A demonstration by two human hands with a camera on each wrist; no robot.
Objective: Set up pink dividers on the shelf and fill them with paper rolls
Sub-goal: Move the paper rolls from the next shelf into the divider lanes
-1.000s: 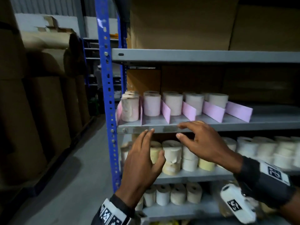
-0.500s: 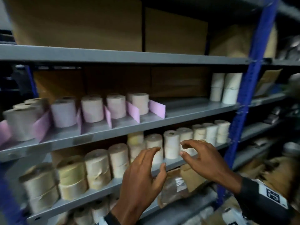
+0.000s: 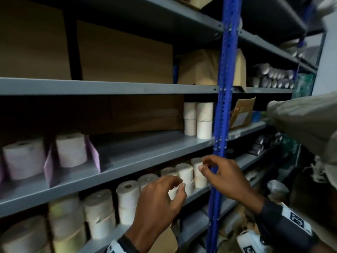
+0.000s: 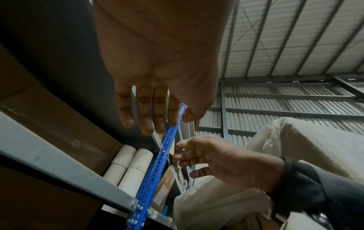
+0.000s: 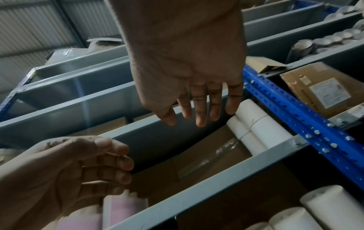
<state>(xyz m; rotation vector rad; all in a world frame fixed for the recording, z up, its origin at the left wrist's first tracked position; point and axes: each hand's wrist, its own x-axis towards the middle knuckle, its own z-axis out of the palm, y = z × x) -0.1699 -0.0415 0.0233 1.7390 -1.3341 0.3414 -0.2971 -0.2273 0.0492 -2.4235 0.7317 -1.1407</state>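
Observation:
Pink dividers (image 3: 94, 155) stand on the grey middle shelf (image 3: 138, 161) at the far left, with pale paper rolls (image 3: 71, 150) between them. Right of the last divider the shelf is bare up to stacked white rolls (image 3: 198, 119) beside the blue upright (image 3: 223, 106). My left hand (image 3: 177, 185) and right hand (image 3: 203, 164) hover before the lower shelf's rolls (image 3: 185, 173), fingers loosely curled, holding nothing. In the left wrist view my left hand's fingers (image 4: 145, 121) are nearly straight; in the right wrist view my right hand's fingers (image 5: 199, 115) point at the white rolls (image 5: 262, 124).
Brown cartons (image 3: 124, 59) fill the upper shelf and the back of the middle one. The lower shelf carries several cream rolls (image 3: 99, 214). A pale sack (image 3: 306, 123) bulges in at the right. Dark cans (image 3: 273, 77) and a box (image 3: 241, 114) sit in the bay beyond the upright.
The view has swung right along the shelf, leaving the dividers at the far left. Both hands moved right and down to the lower shelf's level, and their fingers have curled in.

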